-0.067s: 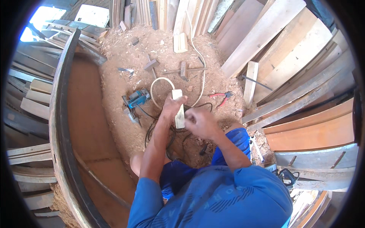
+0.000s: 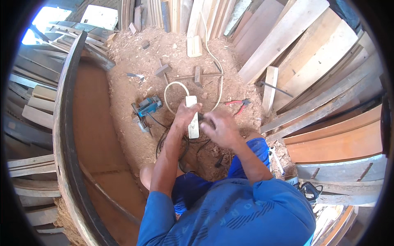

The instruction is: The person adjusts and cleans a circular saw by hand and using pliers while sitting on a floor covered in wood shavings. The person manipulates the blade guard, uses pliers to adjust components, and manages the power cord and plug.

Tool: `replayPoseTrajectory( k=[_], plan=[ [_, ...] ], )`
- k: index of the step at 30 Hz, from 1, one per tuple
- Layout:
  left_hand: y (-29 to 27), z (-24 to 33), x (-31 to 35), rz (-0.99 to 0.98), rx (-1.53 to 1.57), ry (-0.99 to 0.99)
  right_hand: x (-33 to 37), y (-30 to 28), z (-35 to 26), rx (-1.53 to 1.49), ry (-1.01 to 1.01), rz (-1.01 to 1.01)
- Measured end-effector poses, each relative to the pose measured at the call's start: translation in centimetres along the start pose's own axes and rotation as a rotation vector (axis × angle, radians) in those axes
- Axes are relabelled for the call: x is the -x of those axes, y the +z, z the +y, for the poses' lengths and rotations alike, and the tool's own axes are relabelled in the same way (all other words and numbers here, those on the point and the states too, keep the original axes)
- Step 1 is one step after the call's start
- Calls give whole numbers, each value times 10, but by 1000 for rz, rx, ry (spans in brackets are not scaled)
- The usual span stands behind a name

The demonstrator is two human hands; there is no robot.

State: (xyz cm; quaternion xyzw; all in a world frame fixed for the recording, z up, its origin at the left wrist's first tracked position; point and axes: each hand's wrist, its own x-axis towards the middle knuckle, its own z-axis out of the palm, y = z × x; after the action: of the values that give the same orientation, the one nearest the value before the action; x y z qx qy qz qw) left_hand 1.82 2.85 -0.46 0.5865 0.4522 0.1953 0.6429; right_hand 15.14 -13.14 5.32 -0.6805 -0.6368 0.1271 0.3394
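- At the left edge of the frame, many grey and pale wooden boards [image 2: 33,163] are lying in layers.
- Next to them, a long curved timber with a dark edge [image 2: 65,123] goes from upper left to lower left, and a flat brown panel [image 2: 92,106] lies along its right side.
- Left of the centre, a blue power tool with metal parts [image 2: 151,105] is on the brown floor covered with shavings [image 2: 131,49].
- Near it, some black cables [image 2: 158,148] lie in loops, partly under the forearm.
- In the centre, the left hand [image 2: 186,113] is closed around the upper part of a long white rectangular power strip [image 2: 193,129]; the thumb lies across it. The strip is above the floor, its long side nearly upright in the frame.
- From the top end of the strip, a cream cable [image 2: 165,96] makes a curve.
- Just right of the strip, the right hand [image 2: 223,129] has its fingers half bent, near a small dark thing [image 2: 200,117] at the strip's side. I cannot tell if it holds this thing.
- Right of the centre, pliers with red handles [image 2: 240,107] lie on the floor.
- Further right, a silver metal wrench [image 2: 278,162] is beside the knee, and a curved orange-brown board [image 2: 336,139] is at the right edge.
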Motion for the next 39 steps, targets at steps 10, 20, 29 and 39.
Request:
replayPoseTrajectory(
  k=[10,20,29,39],
  plan=[
    [21,19,43,-22,-120,162,9,24,23,-111,9,-160],
    [-55,3,18,56,-417,104,17,-10,37,-184,190,-213],
    [-27,22,32,102,-615,214,24,-41,123,226,669,-344],
    [46,5,91,-547,-1108,251,-43,23,117,-1494,821,-96]
  ],
)
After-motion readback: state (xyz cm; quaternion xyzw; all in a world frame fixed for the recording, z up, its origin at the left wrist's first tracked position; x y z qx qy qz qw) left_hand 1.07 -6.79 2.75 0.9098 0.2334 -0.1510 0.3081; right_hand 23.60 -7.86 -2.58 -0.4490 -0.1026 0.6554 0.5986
